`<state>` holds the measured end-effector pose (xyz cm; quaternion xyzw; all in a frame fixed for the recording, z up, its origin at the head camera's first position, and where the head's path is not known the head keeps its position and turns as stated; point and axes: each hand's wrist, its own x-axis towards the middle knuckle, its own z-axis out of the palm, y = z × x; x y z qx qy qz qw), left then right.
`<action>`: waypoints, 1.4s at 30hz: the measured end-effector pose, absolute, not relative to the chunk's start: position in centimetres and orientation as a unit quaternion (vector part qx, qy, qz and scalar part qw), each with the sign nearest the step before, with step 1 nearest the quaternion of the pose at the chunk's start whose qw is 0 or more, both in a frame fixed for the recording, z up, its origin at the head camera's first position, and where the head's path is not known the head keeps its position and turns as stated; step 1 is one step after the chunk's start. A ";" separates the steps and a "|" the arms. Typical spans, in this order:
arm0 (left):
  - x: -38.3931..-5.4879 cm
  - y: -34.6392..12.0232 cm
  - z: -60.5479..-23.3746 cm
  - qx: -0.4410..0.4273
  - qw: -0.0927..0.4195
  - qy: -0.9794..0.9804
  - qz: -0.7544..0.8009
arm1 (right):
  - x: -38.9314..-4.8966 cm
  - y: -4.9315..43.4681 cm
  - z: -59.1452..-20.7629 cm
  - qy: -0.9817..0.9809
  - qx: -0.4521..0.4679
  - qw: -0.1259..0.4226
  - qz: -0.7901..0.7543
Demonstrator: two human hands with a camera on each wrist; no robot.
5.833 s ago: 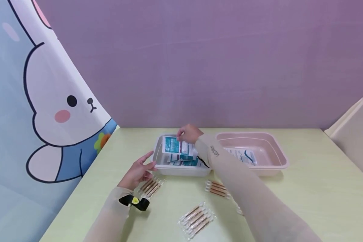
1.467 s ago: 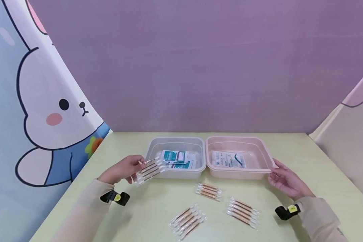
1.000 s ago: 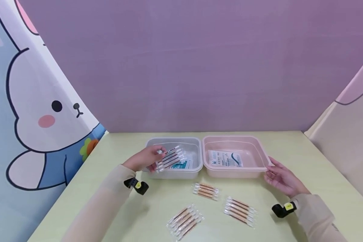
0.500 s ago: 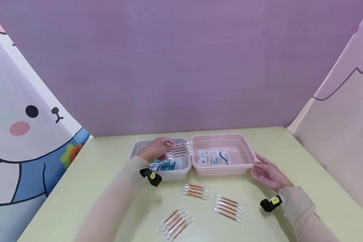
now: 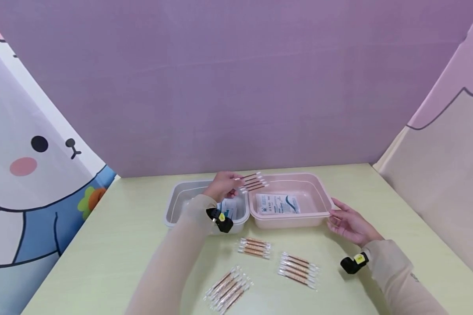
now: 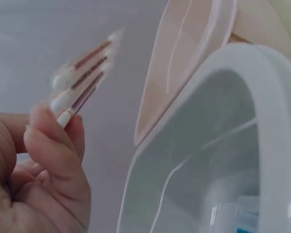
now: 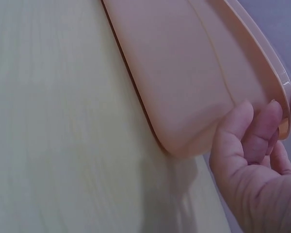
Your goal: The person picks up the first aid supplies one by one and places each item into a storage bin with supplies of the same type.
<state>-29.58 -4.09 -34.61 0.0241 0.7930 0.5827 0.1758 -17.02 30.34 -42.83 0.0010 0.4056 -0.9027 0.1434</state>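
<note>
Cotton swabs (image 5: pixel 254 183) (left hand (image 5: pixel 222 186) pinching) hover near the pink tub's (image 5: pixel 291 222) left end. Right hand (image 5: pixel 352 224) grips its front-right corner.

Open air lies above the left grip (image 5: pixel 222 186); the purple backdrop (image 5: pixel 236 87) bars the way beyond. Beneath it stands the grey tray (image 5: pixel 177 199); rightward, the pink tray (image 5: pixel 312 192) is open from above.

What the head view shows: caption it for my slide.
Left hand pinches a cotton swab packet while right hand grips the pink plastic bin by its corner.
</note>
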 end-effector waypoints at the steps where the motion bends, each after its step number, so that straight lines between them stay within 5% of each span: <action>1: -29.7 -3.7 -34.7 0.026 0.175 0.792 0.585 | -17.0 30.4 -42.9 0.404 0.002 0.143 -0.904; 21: -29.0 2.4 -35.8 0.030 0.177 0.822 0.541 | -16.6 29.8 -43.1 0.404 -0.024 0.137 -0.904; 42: -29.7 3.2 -36.1 0.044 0.164 0.864 0.474 | -16.4 29.3 -43.6 0.383 -0.038 0.141 -0.912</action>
